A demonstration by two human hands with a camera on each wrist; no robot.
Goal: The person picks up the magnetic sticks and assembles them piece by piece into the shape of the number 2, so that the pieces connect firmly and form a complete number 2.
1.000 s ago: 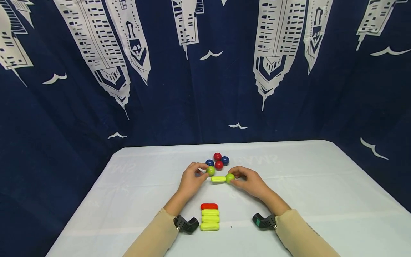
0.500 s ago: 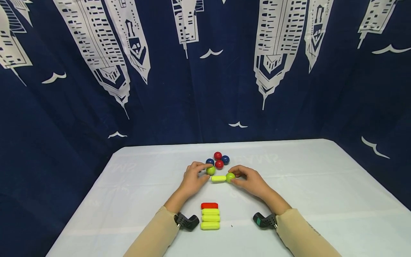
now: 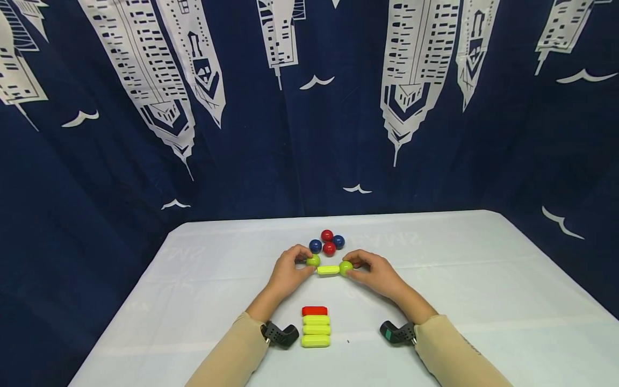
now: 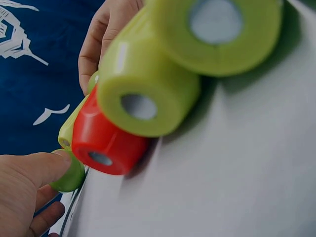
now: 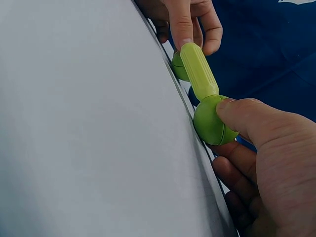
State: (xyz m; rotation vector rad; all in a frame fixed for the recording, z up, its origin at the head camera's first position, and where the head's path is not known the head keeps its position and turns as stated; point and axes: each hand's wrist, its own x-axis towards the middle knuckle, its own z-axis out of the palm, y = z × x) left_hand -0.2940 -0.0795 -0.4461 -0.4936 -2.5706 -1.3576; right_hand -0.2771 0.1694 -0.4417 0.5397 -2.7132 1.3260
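My left hand (image 3: 289,269) pinches a green ball (image 3: 313,260) between thumb and fingertips. With my right hand (image 3: 376,273) I grip a second green ball (image 5: 210,121), whose side meets one end of a yellow-green magnetic rod (image 3: 328,270). The rod's other end points at the left hand's ball; whether those two touch I cannot tell. In the right wrist view the ribbed rod (image 5: 199,71) tilts up toward the left thumb. Behind the hands sit two red balls (image 3: 329,249) and two blue balls (image 3: 315,246).
Nearer the person, a red rod (image 3: 315,310) and several yellow-green rods (image 3: 316,341) lie side by side on the white table (image 3: 193,322). Metal discs show in their ends in the left wrist view. A dark blue printed curtain (image 3: 271,161) hangs behind the table.
The left hand's fingers lifted over the green ball, then closed on it. That ball has shifted slightly left and toward the person, away from the blue ball. The right hand stays put.
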